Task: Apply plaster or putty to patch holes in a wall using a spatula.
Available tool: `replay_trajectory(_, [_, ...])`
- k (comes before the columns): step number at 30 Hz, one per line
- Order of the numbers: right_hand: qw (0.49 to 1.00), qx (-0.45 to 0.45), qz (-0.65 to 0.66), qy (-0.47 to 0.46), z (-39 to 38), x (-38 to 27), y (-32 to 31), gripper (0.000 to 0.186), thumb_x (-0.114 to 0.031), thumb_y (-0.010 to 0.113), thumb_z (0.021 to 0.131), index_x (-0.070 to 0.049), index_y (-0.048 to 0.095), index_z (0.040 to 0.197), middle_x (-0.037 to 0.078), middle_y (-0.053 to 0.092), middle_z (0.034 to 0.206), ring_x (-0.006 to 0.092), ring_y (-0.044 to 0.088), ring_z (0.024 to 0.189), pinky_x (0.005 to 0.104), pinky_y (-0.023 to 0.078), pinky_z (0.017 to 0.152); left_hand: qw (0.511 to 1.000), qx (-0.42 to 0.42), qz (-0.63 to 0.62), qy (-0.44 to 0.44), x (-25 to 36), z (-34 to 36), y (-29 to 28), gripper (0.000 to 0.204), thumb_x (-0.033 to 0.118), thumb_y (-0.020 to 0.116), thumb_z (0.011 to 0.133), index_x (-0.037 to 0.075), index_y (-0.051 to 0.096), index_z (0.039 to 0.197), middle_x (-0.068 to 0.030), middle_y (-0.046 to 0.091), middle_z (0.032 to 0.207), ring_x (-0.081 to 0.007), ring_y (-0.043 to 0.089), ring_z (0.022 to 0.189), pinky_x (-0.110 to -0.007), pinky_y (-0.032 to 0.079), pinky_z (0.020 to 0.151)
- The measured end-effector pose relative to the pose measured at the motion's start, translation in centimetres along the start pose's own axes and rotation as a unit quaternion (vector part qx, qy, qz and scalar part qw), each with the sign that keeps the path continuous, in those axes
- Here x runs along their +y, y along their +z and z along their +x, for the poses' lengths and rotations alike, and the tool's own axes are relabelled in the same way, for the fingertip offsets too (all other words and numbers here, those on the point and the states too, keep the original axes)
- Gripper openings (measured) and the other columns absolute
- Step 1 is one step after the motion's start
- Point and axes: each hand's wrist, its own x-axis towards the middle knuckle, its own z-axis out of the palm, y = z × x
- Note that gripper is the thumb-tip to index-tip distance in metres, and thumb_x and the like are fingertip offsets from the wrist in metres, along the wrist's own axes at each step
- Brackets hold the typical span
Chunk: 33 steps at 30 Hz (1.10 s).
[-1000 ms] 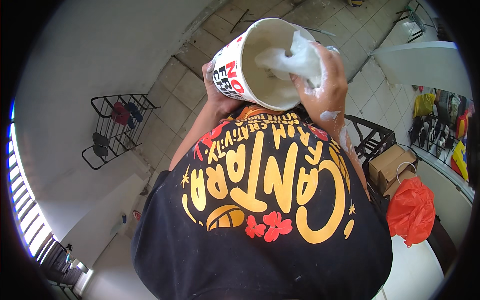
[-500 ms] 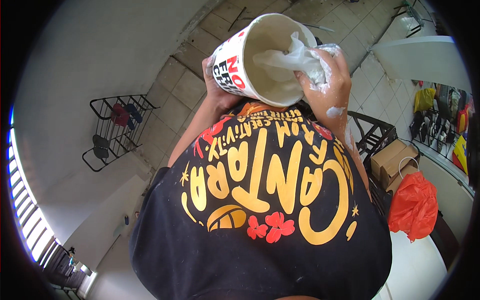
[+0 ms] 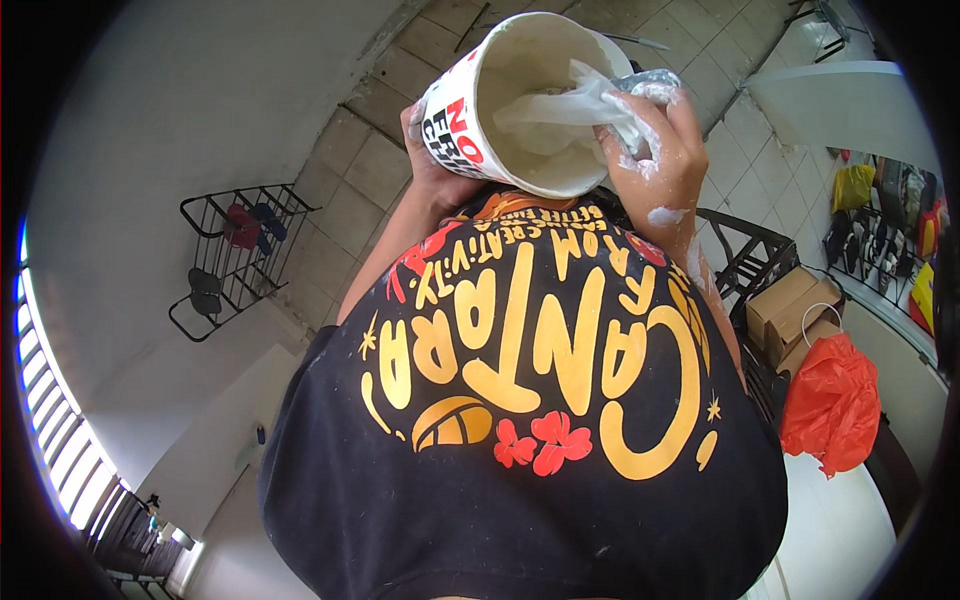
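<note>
A white paper bucket (image 3: 505, 90) with red and black print is tilted in front of my chest, its mouth turned up and to the right. My left hand (image 3: 428, 160) grips its left side, fingers mostly behind it. At the right rim, my right hand (image 3: 660, 145) is closed around a crumpled, translucent white plastic bag (image 3: 590, 100). The bag's loose end hangs into the bucket. White paste smears the right fingers, wrist and forearm. Something greyish with white smears shows at the right fingertips; its kind is unclear. A pale residue coats the bucket's inside, but its bottom is hard to make out.
On the left stands a black metal rack (image 3: 235, 250) with slippers. To the right are a cardboard box (image 3: 795, 305), a red plastic bag (image 3: 830, 400) and a black metal frame (image 3: 735, 255). Shoes (image 3: 870, 230) crowd a far-right rack. Tiled floor (image 3: 345, 165) lies below.
The bucket has shifted slightly up and left with my left hand. My right hand has moved a little, and the greyish item at its fingertips shows more. Both grips stay closed.
</note>
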Motion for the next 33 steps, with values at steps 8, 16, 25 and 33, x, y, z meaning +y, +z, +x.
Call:
replay_trajectory(8, [0.995,-0.015,-0.050,-0.091,-0.8,0.4,-0.5,0.037,0.005,0.071,0.062,-0.005,0.066,0.097,0.012,0.056,0.093,0.0276,0.060,0.082,0.0332,0.051,0.070,1.000,-0.001,0.007,0.011,0.0,-0.2,0.4,0.075,0.062,0.056,0.067,0.012,0.055,0.122,-0.0109,0.058,0.121,-0.0318,0.054,0.108,-0.051,0.042,0.092])
replay_trajectory(16, [0.988,0.034,-0.062,-0.135,-1.3,1.0,-0.5,0.036,0.006,0.069,0.061,-0.004,0.066,0.095,0.013,0.057,0.092,0.0271,0.060,0.077,0.0313,0.051,0.067,0.999,0.008,0.027,0.022,0.0,-0.3,0.2,0.074,0.059,0.057,0.066,0.011,0.055,0.122,-0.0112,0.058,0.121,-0.0321,0.054,0.108,-0.051,0.042,0.092])
replay_trajectory(25, [0.978,-0.016,-0.049,-0.202,-0.9,0.3,-1.7,0.033,0.007,0.067,0.064,-0.003,0.067,0.096,0.011,0.058,0.090,0.0251,0.060,0.079,0.0315,0.050,0.067,0.999,-0.016,0.023,0.020,0.1,0.0,-0.3,0.075,0.058,0.059,0.064,0.011,0.056,0.122,-0.0116,0.058,0.120,-0.0325,0.054,0.108,-0.051,0.042,0.093])
replay_trajectory(33, [0.962,-0.121,-0.049,-0.238,-0.3,0.3,-3.8,0.033,0.005,0.065,0.063,-0.001,0.066,0.095,0.011,0.059,0.087,0.0260,0.060,0.077,0.0323,0.051,0.064,1.000,0.011,-0.001,0.023,0.3,-0.7,-0.1,0.070,0.057,0.054,0.067,0.007,0.057,0.117,-0.0115,0.063,0.112,-0.0302,0.059,0.101,-0.050,0.044,0.091])
